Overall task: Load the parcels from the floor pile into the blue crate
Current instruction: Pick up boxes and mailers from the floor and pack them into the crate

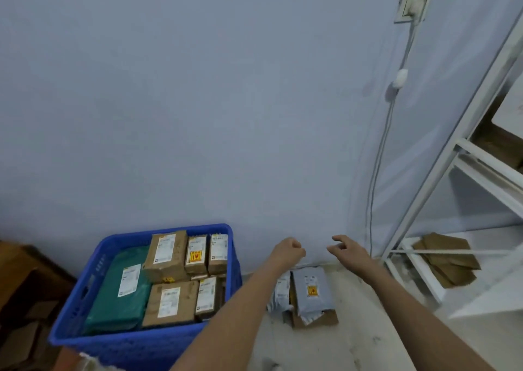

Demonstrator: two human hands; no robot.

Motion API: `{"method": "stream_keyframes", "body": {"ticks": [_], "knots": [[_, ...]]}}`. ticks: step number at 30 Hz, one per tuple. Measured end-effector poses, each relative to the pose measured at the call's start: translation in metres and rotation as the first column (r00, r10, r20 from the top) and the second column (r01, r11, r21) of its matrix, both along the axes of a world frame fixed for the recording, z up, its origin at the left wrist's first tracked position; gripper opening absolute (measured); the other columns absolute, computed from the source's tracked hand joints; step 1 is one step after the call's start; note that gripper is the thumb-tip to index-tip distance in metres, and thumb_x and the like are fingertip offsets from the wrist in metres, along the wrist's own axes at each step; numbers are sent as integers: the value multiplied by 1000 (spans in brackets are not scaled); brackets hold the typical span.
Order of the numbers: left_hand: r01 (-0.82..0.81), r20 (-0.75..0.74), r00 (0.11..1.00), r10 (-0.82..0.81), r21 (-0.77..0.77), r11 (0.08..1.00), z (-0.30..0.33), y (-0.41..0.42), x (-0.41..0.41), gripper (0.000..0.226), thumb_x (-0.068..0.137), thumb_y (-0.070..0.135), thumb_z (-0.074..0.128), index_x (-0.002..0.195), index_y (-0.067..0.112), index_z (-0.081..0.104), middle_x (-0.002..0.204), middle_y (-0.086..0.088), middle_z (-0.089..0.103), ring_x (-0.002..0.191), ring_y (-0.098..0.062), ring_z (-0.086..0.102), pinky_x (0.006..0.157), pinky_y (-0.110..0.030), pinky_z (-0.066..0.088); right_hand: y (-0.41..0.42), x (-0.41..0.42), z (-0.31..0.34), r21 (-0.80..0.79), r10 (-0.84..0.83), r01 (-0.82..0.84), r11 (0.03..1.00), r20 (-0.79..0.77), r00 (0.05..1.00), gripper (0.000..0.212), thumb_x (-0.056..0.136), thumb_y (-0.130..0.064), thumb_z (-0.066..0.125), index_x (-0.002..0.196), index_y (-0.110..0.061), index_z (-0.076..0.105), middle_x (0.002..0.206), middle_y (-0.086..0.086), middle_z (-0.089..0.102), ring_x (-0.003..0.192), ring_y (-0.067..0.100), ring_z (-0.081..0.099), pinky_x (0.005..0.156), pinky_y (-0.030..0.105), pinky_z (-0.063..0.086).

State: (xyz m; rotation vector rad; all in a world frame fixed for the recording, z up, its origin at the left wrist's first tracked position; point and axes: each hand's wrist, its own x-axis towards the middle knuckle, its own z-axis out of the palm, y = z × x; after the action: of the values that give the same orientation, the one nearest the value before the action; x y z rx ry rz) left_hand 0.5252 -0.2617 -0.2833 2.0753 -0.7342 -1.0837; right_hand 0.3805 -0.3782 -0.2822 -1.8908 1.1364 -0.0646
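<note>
Reaching over the floor pile, the left hand (290, 250) is curled on nothing and the right hand (343, 248) hangs loosely spread. The grey mailer (311, 291) looks slippery and may slide off the brown box (319, 320) under it; the blue crate (93, 260) is nearly full.

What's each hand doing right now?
Left hand: fingers curled into a fist, holding nothing.
Right hand: fingers loosely curled, holding nothing.

Both hands (288, 250) (346, 250) empty above floor parcels (310, 294), beside blue crate (113, 345)

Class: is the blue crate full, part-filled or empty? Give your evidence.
Nearly full. The blue crate holds a green parcel and several brown parcels lying side by side, covering its floor.
</note>
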Motion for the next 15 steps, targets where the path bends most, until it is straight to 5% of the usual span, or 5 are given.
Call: {"method": "stream_keyframes", "body": {"ticks": [4,8,12,15], "knots": [[-6,-29,1000,8,52,999,-27,-43,25,34,91,23,53,122,10,54,123,-6,55,114,-22,52,94,-29,40,-37,10,-15,32,-39,38,999,10,999,45,94,-35,55,136,-20,48,131,11,56,115,25,55,89,30,41],[-52,-80,995,58,71,996,-69,-89,55,18,87,19,55,103,14,56,108,-7,59,102,-23,57,92,-35,48,-89,24,-35,39,-93,94,995,-41,995,40,93,-32,56,131,-20,52,127,9,59,106,21,57,87,29,43],[-101,-122,985,119,146,984,-118,-114,74,1,86,15,53,85,15,53,86,-4,56,80,-18,52,72,-29,41,-126,33,-75,93,-105,118,989,-135,985,39,93,-29,56,131,-19,53,124,9,61,111,23,57,92,29,44],[-92,-141,982,125,218,972,-156,-122,78,9,87,15,51,78,16,50,79,-4,52,73,-15,48,64,-26,37,-138,33,-120,135,-120,150,980,-205,971,39,92,-28,58,130,-19,54,116,7,64,99,21,59,88,30,45]]}}
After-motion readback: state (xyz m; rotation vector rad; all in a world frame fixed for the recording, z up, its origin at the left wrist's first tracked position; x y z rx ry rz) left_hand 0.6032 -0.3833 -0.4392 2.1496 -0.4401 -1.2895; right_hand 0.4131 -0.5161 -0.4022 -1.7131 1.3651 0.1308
